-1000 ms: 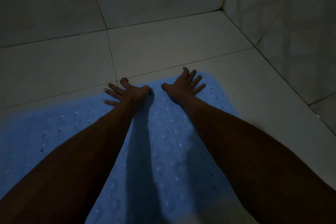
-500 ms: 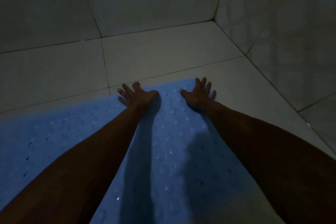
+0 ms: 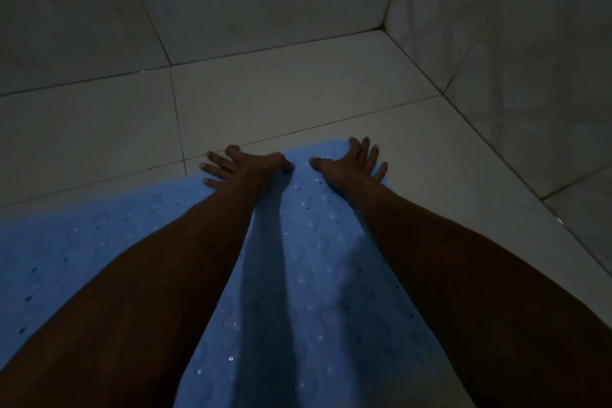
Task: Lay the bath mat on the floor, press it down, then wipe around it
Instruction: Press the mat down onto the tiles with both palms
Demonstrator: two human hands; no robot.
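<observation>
Both my palms press flat, fingers spread: left hand point(image 3: 246, 166) and right hand point(image 3: 352, 164) on the blue bath mat point(image 3: 298, 275) at twelve o'clock edge, on the floor point(image 3: 281, 99).

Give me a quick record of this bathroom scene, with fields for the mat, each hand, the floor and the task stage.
mat: blue perforated rubber bath mat, lying flat on the floor
left hand: left hand, fingers spread, pressing the mat's far edge
right hand: right hand, fingers spread, pressing the far corner
floor: pale tiled floor, near a wall corner
stage: pressing; no wiping cloth visible
</observation>
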